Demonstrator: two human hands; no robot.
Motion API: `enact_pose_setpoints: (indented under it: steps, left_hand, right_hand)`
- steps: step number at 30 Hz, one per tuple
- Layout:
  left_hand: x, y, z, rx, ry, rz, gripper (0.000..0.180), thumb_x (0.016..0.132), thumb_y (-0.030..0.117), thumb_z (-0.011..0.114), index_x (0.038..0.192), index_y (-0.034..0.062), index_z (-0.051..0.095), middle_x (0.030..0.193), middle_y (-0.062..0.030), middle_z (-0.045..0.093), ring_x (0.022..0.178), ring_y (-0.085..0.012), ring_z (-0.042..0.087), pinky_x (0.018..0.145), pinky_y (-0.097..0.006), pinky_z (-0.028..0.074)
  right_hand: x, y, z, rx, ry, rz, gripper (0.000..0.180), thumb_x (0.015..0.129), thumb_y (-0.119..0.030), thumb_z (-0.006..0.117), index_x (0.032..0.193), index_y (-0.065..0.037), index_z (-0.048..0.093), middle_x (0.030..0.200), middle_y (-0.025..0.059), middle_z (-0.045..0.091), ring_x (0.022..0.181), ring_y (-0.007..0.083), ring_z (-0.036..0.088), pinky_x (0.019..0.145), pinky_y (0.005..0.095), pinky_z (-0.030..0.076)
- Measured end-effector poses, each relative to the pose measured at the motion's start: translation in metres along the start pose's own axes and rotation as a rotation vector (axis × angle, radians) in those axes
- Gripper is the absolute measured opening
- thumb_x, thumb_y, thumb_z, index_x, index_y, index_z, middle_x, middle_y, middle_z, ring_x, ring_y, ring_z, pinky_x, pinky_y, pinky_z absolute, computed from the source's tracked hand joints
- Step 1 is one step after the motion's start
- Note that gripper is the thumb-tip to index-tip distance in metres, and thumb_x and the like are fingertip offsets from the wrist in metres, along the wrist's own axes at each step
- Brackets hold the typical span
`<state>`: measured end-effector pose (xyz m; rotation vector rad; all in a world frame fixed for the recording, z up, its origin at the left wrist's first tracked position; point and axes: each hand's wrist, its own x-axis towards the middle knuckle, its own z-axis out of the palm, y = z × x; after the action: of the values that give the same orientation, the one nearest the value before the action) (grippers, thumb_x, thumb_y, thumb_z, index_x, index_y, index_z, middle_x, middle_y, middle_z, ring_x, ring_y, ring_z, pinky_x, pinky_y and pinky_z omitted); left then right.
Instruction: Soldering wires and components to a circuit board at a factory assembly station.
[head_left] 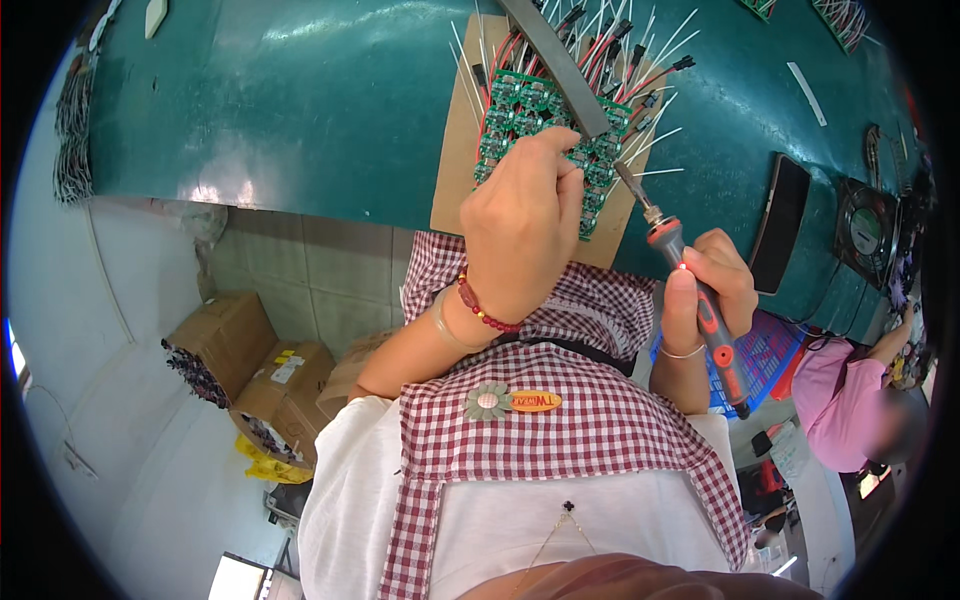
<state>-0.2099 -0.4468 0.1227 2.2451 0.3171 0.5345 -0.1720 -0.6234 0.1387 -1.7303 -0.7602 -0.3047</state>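
My right hand (715, 285) is closed around the grey and red handle of a soldering iron (712, 325). The iron's metal tip points up and left, close to the right edge of a panel of green circuit boards (525, 95). Over the panel's lower part, my left hand (525, 215) is pinched, thumb against fingers; whatever lies between the fingertips is hidden. Red, black and white wires with black connectors (615, 50) fan out from the boards' far side. Across the panel lies a long grey bar (560, 70), and under everything sits a brown backing board (455, 190).
Right of the panel, a dark phone-like slab (780, 225) and a black fan (866, 228) stand on the green table (330, 120). A white strip (806, 92) lies farther back. Cardboard boxes (285, 385) are at lower left, a blue basket (755, 365) and another person (835, 405) at right.
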Motion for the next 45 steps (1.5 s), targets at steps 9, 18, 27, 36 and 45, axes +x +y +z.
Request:
enact_pose_setpoints:
  steps: [9, 18, 27, 36, 45]
  left_hand:
    - [0.003, 0.003, 0.006, -0.055, -0.003, -0.013, 0.024, 0.077, -0.003, 0.063, 0.1, 0.0021, 0.058, 0.075, -0.0081, 0.061, 0.064, -0.0233, 0.062, 0.056, -0.034, 0.048]
    - [0.003, 0.005, 0.005, -0.058, 0.007, -0.033, 0.024, 0.077, -0.003, 0.063, 0.1, 0.0021, 0.058, 0.075, -0.0086, 0.061, 0.063, -0.0242, 0.061, 0.055, -0.034, 0.048]
    - [0.003, 0.0, -0.003, -0.005, 0.039, -0.033, 0.026, 0.076, -0.004, 0.064, 0.1, 0.0032, 0.058, 0.074, -0.0071, 0.061, 0.062, -0.023, 0.061, 0.053, -0.033, 0.048]
    - [0.005, -0.008, -0.004, 0.041, 0.066, -0.001, 0.026, 0.078, -0.003, 0.068, 0.102, 0.0011, 0.059, 0.07, -0.0029, 0.064, 0.053, -0.0081, 0.053, 0.051, -0.023, 0.045]
    - [0.006, -0.01, -0.002, 0.043, 0.066, 0.01, 0.023, 0.077, -0.004, 0.068, 0.099, 0.0018, 0.06, 0.069, -0.0031, 0.063, 0.053, -0.0094, 0.054, 0.051, -0.023, 0.046]
  right_hand:
    - [-0.001, 0.004, 0.01, -0.042, 0.002, 0.012, 0.013, 0.069, 0.002, 0.062, 0.082, 0.002, 0.058, 0.051, 0.0049, 0.046, 0.041, 0.0161, 0.041, 0.043, 0.029, 0.03]
    - [0.007, 0.003, 0.003, -0.04, -0.056, -0.039, 0.013, 0.072, 0.001, 0.062, 0.084, 0.002, 0.058, 0.051, 0.0044, 0.044, 0.042, 0.0165, 0.04, 0.043, 0.0294, 0.031]
    - [0.005, 0.003, 0.002, 0.003, -0.016, -0.011, 0.015, 0.073, 0.002, 0.061, 0.088, 0.002, 0.057, 0.052, 0.0045, 0.045, 0.043, 0.0165, 0.039, 0.044, 0.0296, 0.031]
    - [0.008, -0.001, 0.012, -0.024, -0.132, 0.018, 0.012, 0.077, 0.0, 0.061, 0.088, 0.002, 0.057, 0.059, 0.0062, 0.049, 0.05, 0.0171, 0.043, 0.048, 0.0307, 0.035]
    - [0.006, 0.003, 0.024, -0.016, -0.067, -0.051, 0.013, 0.065, 0.002, 0.064, 0.078, 0.003, 0.06, 0.049, 0.004, 0.044, 0.039, 0.0162, 0.039, 0.041, 0.0282, 0.029]
